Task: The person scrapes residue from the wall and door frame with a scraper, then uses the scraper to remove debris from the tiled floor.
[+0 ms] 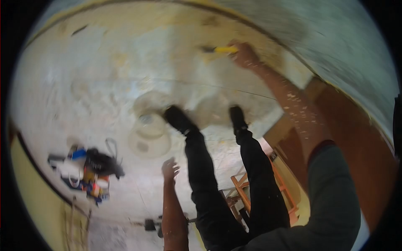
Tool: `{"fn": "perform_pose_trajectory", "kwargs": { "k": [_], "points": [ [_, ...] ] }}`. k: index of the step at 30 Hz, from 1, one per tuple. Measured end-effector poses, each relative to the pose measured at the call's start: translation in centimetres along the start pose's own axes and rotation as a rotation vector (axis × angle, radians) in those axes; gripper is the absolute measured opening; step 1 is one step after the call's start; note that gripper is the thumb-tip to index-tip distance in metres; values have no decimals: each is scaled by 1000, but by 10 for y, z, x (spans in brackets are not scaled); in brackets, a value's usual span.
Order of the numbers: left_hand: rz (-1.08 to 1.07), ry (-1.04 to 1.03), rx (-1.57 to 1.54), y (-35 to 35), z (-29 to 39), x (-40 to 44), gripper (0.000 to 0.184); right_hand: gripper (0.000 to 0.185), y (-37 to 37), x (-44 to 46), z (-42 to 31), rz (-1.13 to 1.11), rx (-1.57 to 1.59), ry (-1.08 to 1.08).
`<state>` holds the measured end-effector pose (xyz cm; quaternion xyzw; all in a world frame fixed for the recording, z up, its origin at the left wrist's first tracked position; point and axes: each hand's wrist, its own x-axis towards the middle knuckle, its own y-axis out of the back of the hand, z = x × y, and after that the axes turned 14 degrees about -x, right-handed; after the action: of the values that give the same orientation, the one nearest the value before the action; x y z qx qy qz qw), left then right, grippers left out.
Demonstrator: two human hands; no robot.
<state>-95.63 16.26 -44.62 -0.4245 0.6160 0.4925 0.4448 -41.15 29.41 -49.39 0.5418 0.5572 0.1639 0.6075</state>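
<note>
My right hand (pixel 244 54) is wrapped round the yellow handle of a small tool (pixel 225 49). Its dark head points left and is blurred, so I cannot tell whether it is a brush or a scraper. Pale flecks dot my right forearm. Below it to the left, my left hand (pixel 170 169) hangs beside my leg, fingers loosely apart and holding nothing. My feet, in dark shoes (pixel 179 120), are spread apart above the pale, stained floor.
A heap of bags and mixed items (pixel 90 171) lies at left. Pale round shapes (pixel 150 136) show near my shoe. An orange wooden frame (pixel 242 190) is behind my legs. A greenish wall (pixel 335 46) and brown surface (pixel 343 138) line the right; a dark strip (pixel 79 30) lies far left.
</note>
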Motion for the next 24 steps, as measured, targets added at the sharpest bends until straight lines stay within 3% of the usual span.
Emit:
{"fn": "perform_pose_trajectory", "kwargs": {
  "k": [1,2,3,4,5,7,9,11,12,15,17,18,19,21,22,24],
  "points": [
    [-10,-30,-13,1,1,2,38,28,-28,-21,30,45,59,32],
    [-11,-71,-19,-8,13,-12,37,29,-18,-52,24,-160,-7,-120],
    [-43,-113,-11,-14,23,-22,37,31,-31,-78,30,-270,-31,-141],
    [-51,-177,-10,-27,35,-39,36,49,-47,-103,33,-452,-87,-150],
    [-49,-235,-10,-38,46,-50,34,55,-86,-133,38,-442,7,-222],
    [-110,-367,-1,-55,64,-65,31,50,-118,-186,22,-509,83,-329],
    [-141,-523,28,-68,76,-70,29,44,-125,-223,5,-381,278,-261],
    [-56,-604,42,-105,82,-80,26,40,-150,-246,16,-389,451,-249],
    [-40,-641,93,-127,79,-74,25,34,-170,-262,25,-114,373,-192],
    [-78,-643,285,-185,57,-44,22,29,-187,-290,107,-135,432,-232],
    [-163,-649,478,-248,27,-45,28,26,-162,-316,182,-111,562,-353],
    [-314,-620,557,-274,15,-43,29,28,-172,-328,226,-77,577,-472],
    [-316,-607,701,-306,2,-57,31,31,-182,-343,265,-52,594,-586],
    [-433,-639,822,-366,-19,-85,34,39,-165,-368,344,91,400,-747],
    [-429,-646,889,-389,-25,-101,34,46,-151,-378,383,25,377,-868],
    [-419,-631,977,-420,-40,-123,34,52,-162,-389,451,145,235,-1025]
  ]
}}
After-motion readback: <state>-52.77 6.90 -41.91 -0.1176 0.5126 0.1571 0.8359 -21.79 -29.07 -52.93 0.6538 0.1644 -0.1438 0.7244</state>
